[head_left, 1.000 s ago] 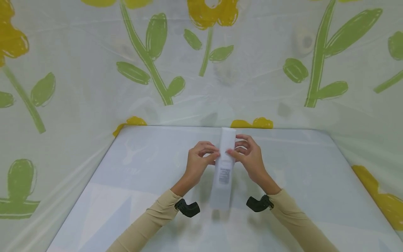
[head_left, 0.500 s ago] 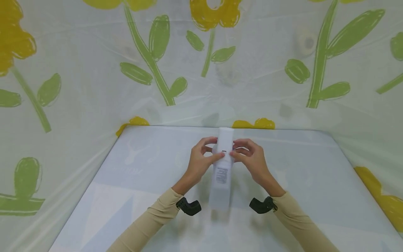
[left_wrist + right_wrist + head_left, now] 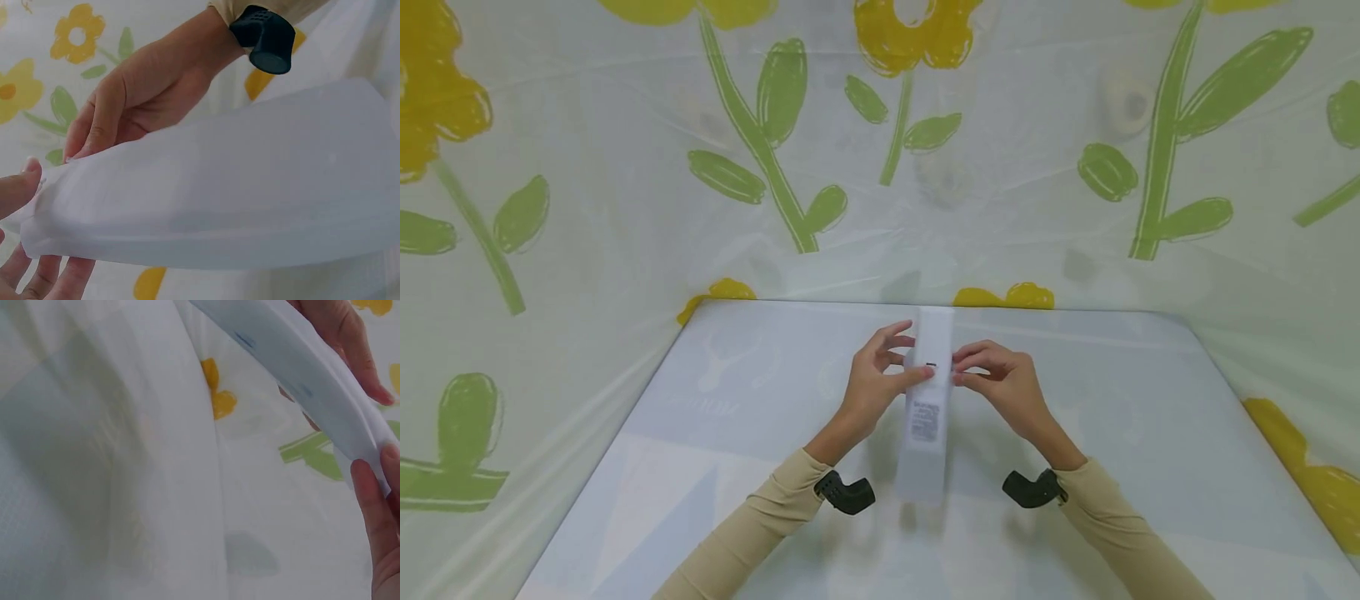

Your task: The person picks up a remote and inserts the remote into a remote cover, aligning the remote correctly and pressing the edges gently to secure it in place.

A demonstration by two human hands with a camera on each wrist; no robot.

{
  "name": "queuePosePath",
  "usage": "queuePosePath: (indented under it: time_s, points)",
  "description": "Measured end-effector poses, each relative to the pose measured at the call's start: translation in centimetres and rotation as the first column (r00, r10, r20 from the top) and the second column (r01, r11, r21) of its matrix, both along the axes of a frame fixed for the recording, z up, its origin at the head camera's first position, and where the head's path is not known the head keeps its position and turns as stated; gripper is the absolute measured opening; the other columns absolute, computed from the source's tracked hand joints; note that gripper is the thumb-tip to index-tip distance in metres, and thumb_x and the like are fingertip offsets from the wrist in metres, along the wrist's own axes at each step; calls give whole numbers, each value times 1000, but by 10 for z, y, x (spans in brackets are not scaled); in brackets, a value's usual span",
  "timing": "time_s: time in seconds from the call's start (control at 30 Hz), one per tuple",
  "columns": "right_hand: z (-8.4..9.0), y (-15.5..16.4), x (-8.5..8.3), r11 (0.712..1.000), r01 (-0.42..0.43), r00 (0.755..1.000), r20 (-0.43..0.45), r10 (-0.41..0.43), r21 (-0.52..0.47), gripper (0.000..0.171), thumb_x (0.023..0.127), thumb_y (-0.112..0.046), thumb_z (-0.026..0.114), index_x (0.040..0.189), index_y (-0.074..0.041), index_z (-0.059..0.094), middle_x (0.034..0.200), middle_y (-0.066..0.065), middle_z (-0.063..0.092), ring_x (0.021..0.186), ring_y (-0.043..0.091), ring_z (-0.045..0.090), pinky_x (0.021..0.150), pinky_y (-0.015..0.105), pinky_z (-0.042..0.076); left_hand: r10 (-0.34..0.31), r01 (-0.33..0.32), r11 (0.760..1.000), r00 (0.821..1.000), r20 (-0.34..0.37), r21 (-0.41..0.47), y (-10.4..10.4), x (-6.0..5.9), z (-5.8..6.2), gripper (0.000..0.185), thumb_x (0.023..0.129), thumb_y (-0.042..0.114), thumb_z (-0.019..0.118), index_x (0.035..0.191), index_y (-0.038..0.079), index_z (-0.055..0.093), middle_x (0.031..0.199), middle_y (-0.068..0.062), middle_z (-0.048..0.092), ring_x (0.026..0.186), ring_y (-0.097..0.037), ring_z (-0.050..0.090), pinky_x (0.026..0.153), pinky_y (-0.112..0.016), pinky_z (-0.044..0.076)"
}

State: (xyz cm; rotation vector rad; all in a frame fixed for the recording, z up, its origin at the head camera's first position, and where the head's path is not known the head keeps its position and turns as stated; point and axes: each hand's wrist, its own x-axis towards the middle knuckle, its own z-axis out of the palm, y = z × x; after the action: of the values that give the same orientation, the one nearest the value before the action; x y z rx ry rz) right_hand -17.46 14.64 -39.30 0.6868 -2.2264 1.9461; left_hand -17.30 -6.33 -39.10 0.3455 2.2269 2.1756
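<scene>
A long, slim white object (image 3: 925, 467) with a printed grey label (image 3: 925, 421) on its narrow face is held up over the table, its length pointing away from me. In the left wrist view its broad side is a smooth white panel (image 3: 237, 187). My left hand (image 3: 871, 385) grips it from the left, thumb on the narrow face beside a small dark mark (image 3: 931, 365). From the right, my right hand (image 3: 1011, 390) pinches its edge between thumb and fingers. Some fingertips are hidden behind the object. What kind of thing it is cannot be told.
Under the hands lies a pale table (image 3: 737, 417) with faint grey-blue patterns. A white curtain (image 3: 1000, 167) printed with yellow flowers and green leaves hangs behind it and along both sides. Black wrist cameras (image 3: 847, 494) sit on both wrists.
My left thumb has moved right across the narrow face, uncovering the dark mark. My right thumb has drawn back from that face to the right edge. The object has shifted slightly left.
</scene>
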Motion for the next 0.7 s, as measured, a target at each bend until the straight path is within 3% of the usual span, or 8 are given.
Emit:
queuePosePath:
  time_s: [0.17,0.3,0.57,0.7]
  points:
    - [2,0,4,1000,-1,1000,-21,1,-16,12,80,11,67,92,10,69,103,24,62,91,18,63,76,30,55,-59,58,998,998,-6,-29,-1,10,18,67,81,5,74,141,11,45,124,-13,52,97,-29,55,70,-33,56]
    - [-8,2,0,999,-1,1000,5,1,-53,13,81,9,68,94,9,69,105,23,62,91,21,64,72,34,56,-77,76,995,997,-11,-61,-2,11,21,65,81,4,73,140,10,46,123,-12,52,98,-29,55,70,-32,56]
    - [-9,2,-1,987,11,998,58,-1,-160,12,81,5,69,92,12,68,98,16,62,88,27,65,68,41,57,-124,110,988,984,-130,-111,-1,-4,-1,68,80,10,76,140,17,46,124,-9,52,98,-28,55,69,-31,53]
    - [-6,2,0,988,14,994,105,2,-155,14,81,4,70,91,13,67,97,12,63,89,27,65,71,41,56,-111,94,988,983,-144,-122,0,-4,-3,67,79,13,77,139,21,48,123,-6,53,98,-26,55,69,-32,53]
